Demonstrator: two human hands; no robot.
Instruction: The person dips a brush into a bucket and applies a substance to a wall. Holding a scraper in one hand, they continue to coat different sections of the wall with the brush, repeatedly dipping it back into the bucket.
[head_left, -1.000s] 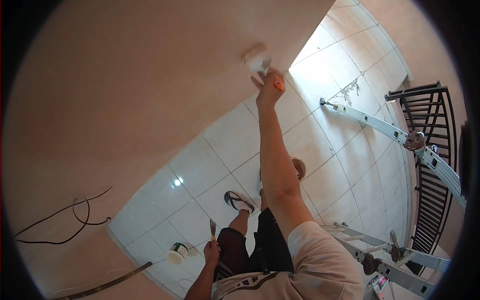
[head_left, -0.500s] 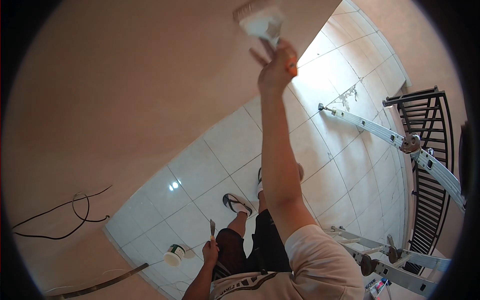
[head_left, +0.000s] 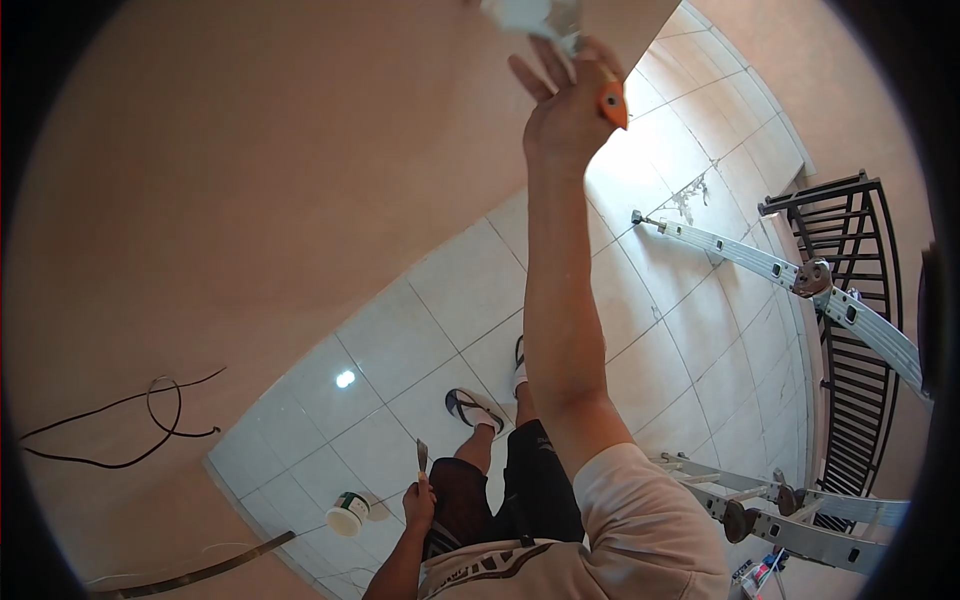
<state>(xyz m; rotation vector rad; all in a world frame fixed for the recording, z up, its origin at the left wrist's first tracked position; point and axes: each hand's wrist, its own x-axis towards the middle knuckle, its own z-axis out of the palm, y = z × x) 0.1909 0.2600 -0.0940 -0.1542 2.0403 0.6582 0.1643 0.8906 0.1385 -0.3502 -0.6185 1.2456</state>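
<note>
High against the pinkish wall (head_left: pixel 300 160), my right hand (head_left: pixel 570 115) is wrapped round the orange handle of a wide scraper (head_left: pixel 535 15). Its whitish, smeared blade is partly cut off by the top edge of the view. Some of that hand's fingers stretch out along the tool. Down by my shorts, my left hand (head_left: pixel 420 505) holds a small putty knife (head_left: pixel 423 458) with its blade pointing up. A white bucket with a green label (head_left: pixel 348 512) stands on the tiled floor, left of my left hand.
An aluminium folding ladder (head_left: pixel 740 250) spans the right side, with more of its rails at the lower right (head_left: pixel 790 520). Behind it is a black metal railing (head_left: pixel 860 370). Black cables (head_left: pixel 130 462) stick out from the wall at the left. A dark strip (head_left: pixel 200 575) lies below them.
My right hand and the wide scraper have moved up and slightly right along the wall, so less of the blade shows. My left hand has barely moved.
</note>
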